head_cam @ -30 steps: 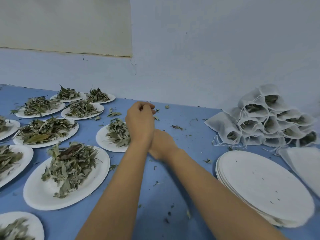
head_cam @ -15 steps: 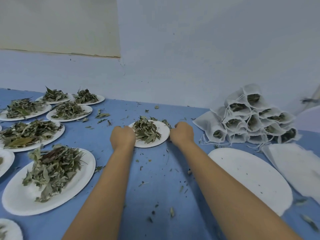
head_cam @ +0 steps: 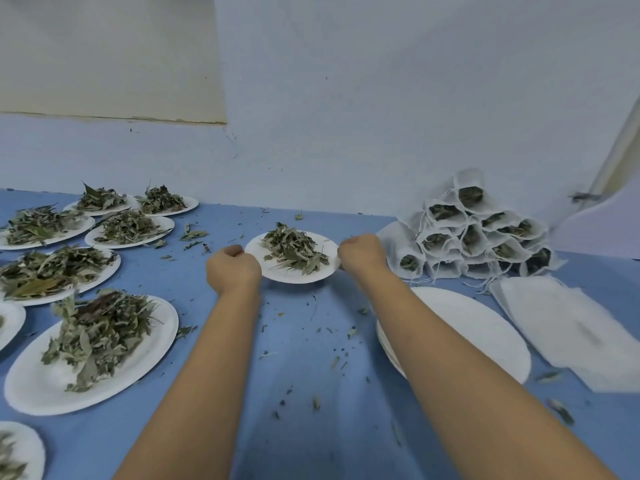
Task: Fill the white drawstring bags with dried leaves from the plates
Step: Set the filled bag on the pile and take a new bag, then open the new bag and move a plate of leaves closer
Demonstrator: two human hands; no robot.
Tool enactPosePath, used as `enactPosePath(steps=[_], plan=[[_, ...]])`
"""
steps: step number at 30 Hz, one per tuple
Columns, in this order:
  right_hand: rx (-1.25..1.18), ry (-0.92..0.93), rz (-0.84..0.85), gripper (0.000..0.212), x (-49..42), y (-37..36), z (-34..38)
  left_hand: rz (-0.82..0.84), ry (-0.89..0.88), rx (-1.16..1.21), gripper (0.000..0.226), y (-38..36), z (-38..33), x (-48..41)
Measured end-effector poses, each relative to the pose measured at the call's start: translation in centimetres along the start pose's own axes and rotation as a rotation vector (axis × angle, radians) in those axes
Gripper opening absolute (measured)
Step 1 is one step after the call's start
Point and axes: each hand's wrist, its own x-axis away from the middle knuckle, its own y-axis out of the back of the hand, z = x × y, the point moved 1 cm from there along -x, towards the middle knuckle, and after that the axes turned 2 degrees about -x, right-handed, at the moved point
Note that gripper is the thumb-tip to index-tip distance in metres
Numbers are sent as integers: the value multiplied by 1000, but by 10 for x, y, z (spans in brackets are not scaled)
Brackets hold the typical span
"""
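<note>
A small white plate (head_cam: 277, 274) carrying a heap of dried leaves (head_cam: 294, 249) sits mid-table in front of me. My left hand (head_cam: 233, 268) grips its left rim with curled fingers, and my right hand (head_cam: 363, 252) grips its right rim the same way. A pyramid of filled white drawstring bags (head_cam: 478, 233) leans on the wall at the right, their open mouths showing leaves. Flat empty bags (head_cam: 571, 327) lie in a pile at the right edge.
Several plates heaped with leaves cover the left side, the nearest being a large plate (head_cam: 41, 386). A stack of empty plates (head_cam: 457, 327) lies under my right forearm. Leaf crumbs litter the blue table (head_cam: 304, 393). The wall runs close behind.
A second ago my hands were bunched together over this plate, further left among the others. The plate now sits mid-table with one hand on each side; since half a second ago little has shifted.
</note>
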Motion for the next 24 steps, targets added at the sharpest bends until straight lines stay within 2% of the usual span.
enactPosePath(steps=[6, 9, 11, 14, 16, 18, 21, 24], plan=[[-179, 6, -128, 29, 25, 59, -22, 118, -34, 119, 34, -16, -16, 48], [-214, -14, -193, 15, 34, 93, -43, 243, -21, 85, 30, -29, -16, 78], [-161, -13, -226, 17, 40, 114, -59, 322, -20, 40, 25, -36, -13, 99], [-10, -19, -281, 39, 53, 140, -85, 387, -72, -43, 19, -45, -5, 125], [50, -46, -328, 42, 61, 152, -101, 415, -139, -128, 10, -49, 0, 140], [79, -59, -367, 34, 70, 159, -113, 428, -202, -211, 4, -54, 4, 151], [103, -79, -387, 13, 80, 159, -122, 429, -229, -297, 7, -58, 10, 157], [41, -68, -401, 15, 86, 157, -129, 413, -210, -346, 8, -62, 18, 158]])
